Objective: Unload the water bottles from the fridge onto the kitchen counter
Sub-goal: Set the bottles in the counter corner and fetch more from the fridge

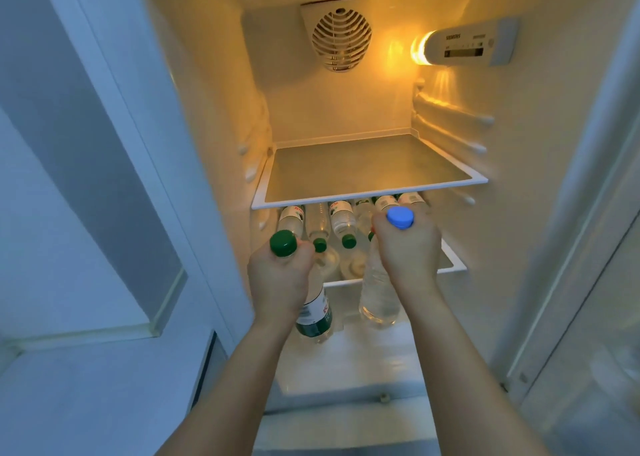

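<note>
Two bottles leaving the fridge.
Left hand (277,275) fingers wrap the green-capped bottle (313,317); right hand (408,248) fingers wrap the blue-capped bottle (379,296), necks up for carrying.

The open fridge interior (346,109) is white-walled and glows warm yellow from a lamp (420,49) on its right side wall, at the end of a white control panel (474,43). A round slatted fan grille (341,38) sits high on the back wall. A white-framed glass shelf (367,168) spans the compartment, with moulded ribs (450,116) along the side walls. To the left, a pale wall (69,196) lies in cool bluish light.
</note>
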{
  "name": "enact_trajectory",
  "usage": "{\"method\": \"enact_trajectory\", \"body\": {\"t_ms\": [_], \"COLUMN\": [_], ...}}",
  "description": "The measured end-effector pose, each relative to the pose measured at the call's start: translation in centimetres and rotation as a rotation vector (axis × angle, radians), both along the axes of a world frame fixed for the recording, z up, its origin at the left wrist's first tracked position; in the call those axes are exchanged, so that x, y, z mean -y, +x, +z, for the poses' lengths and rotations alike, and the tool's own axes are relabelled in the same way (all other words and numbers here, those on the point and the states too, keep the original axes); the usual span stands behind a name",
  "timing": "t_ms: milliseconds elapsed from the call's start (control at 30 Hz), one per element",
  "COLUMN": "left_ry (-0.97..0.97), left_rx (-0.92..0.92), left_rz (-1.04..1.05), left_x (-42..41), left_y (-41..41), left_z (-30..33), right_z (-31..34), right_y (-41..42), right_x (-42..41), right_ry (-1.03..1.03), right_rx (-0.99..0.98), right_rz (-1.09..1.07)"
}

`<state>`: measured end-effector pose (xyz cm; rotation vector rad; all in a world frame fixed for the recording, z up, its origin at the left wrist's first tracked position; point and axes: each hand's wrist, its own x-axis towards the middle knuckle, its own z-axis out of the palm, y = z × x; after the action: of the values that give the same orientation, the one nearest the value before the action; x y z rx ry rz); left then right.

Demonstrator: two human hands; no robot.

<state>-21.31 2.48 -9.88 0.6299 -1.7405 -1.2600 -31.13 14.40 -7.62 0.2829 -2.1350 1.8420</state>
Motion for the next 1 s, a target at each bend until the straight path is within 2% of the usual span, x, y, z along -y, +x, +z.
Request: {"method": "enact_trajectory", "body": {"t_ms": [367,500,767,1000], "left_ry": [0.009,0.041,0.073,0.164], "left_rx": [0.075,0.105,0.173,0.163], "left_rz": [0.023,0.099,0.262,0.430], "left_x": [-0.1,0.2,0.6,-0.3], "left_y": [10.1,16.1,30.1,41.8], "left_z": [-1.4,-1.4,-2.8,-4.0], "right_z": [-2.3,-2.6,-4.3,-4.6], "right_y": [8.1,13.5,26.3,36.2], "right_x": [1.0,1.7,3.8,6.2], "right_ry": [0.102,0.125,0.156,0.223], "right_rx": [0.028,0.003,0.105,0.058], "right_rz": [0.175,0.228,0.425,0.627]}}
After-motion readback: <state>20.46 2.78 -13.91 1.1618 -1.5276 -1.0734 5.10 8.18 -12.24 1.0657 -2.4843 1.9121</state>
